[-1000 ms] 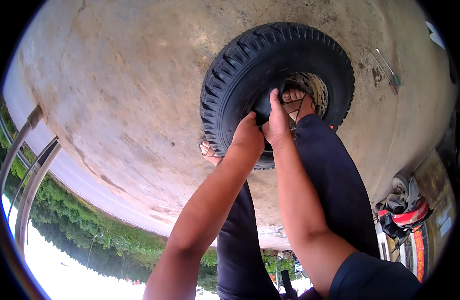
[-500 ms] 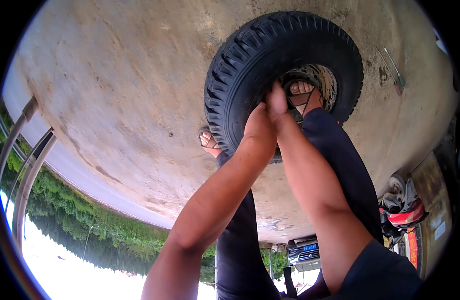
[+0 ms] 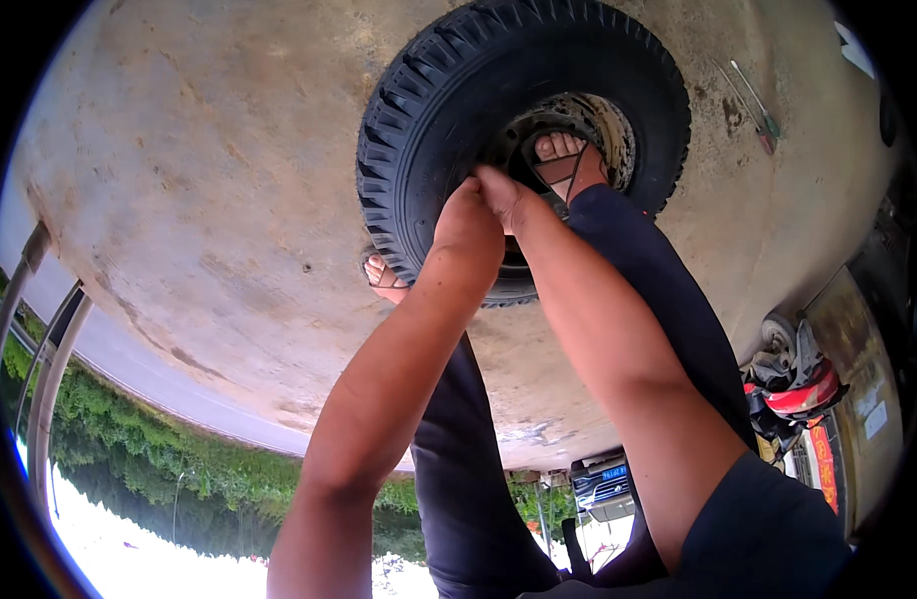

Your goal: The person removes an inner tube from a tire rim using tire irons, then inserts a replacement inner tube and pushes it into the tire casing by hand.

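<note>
In the upper middle, the left hand (image 3: 468, 222) and right hand (image 3: 506, 195) clench the black tyre's (image 3: 419, 110) inner edge on the concrete floor (image 3: 199, 180).

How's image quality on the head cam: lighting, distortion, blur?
Head view: flat, even daylight on the concrete floor; only soft shadow under the tyre. Sky at the lower left rim is blown out white. Strong fisheye bending, black corners. Left hand and right hand at the tyre look sharp, no obvious motion blur.
</note>
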Tool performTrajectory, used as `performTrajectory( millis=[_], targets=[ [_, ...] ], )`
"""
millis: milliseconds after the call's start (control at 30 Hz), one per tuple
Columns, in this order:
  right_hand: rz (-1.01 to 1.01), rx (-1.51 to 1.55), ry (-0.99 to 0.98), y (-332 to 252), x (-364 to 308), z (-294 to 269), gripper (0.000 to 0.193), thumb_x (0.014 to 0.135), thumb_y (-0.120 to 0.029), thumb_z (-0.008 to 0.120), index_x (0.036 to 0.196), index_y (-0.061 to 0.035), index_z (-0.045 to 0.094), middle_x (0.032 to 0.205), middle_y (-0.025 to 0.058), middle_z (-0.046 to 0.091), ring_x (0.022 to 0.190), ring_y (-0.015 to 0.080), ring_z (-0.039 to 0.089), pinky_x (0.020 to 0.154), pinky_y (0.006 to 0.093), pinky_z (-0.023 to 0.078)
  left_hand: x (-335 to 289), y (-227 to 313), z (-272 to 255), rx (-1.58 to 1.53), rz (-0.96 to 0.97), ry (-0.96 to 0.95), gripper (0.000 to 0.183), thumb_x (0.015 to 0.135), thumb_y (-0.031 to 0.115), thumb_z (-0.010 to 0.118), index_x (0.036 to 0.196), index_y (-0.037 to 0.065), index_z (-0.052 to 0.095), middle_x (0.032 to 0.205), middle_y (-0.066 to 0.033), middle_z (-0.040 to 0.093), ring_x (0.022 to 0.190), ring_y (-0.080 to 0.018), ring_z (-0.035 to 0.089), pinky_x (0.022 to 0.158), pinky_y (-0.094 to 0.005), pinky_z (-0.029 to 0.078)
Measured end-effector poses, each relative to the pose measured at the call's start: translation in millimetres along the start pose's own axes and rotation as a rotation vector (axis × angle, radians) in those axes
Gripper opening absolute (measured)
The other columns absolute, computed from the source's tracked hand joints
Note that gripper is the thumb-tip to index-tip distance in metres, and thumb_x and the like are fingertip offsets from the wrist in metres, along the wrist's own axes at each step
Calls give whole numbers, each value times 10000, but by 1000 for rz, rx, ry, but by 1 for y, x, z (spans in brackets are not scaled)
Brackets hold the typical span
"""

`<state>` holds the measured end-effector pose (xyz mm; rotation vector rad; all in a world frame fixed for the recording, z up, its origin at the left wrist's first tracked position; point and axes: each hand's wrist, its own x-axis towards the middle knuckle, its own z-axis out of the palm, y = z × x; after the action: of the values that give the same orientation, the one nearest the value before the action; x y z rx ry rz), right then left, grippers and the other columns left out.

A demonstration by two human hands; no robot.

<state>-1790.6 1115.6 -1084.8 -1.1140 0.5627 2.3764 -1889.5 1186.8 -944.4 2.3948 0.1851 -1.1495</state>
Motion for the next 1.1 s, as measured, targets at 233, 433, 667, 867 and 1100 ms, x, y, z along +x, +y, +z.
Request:
performTrajectory(
  millis=[233, 433, 667, 867, 1100],
  targets=[
    [135, -131, 114, 25, -11, -3, 440, 1026, -392, 527, 1208, -18, 671, 1214, 102, 719, 1104, 224, 654, 1002, 410, 493, 22, 7, 32, -3, 14, 0, 245, 902, 236, 627, 1030, 181, 829, 1100, 27, 779, 1181, -177, 630, 1120, -352, 302],
    [-301, 215, 323, 17, -10, 31, 547, 1031, -478, 526, 1314, -26, 649, 1247, 127, 709, 1148, 225, 656, 1023, 357, 484, 18, 3, 28, 142, -43, 256, 303, 888, 204, 591, 1094, 115, 794, 1174, -7, 756, 1231, -203, 601, 1166, -331, 306],
    [-305, -154, 403, 5, -35, 50, 410, 1064, -418, 558, 1183, -46, 682, 1004, 19, 710, 916, 150, 659, 838, 301, 508, -4, -3, 32, 105, -55, 203, 321, 922, 243, 558, 1115, 126, 787, 1256, -19, 726, 1314, -193, 542, 1220, -357, 236],
    [-212, 85, -64, 5, -63, 26, 658, 1052, -660, 353, 1149, -89, 663, 1147, 72, 696, 1109, 208, 628, 1010, 352, 454, -6, 5, -4, 119, 2, 35, 327, 923, 273, 572, 1110, 119, 792, 1224, -21, 739, 1326, -212, 538, 1240, -381, 202],
    [-244, -8, 85, -3, -53, 57, 592, 1030, -626, 485, 1291, -111, 615, 1233, 40, 676, 1133, 178, 622, 971, 342, 472, -12, 1, 19, 44, -21, 211, 286, 884, 219, 595, 1049, 108, 800, 1181, -75, 746, 1253, -207, 592, 1229, -379, 241]
  ],
)
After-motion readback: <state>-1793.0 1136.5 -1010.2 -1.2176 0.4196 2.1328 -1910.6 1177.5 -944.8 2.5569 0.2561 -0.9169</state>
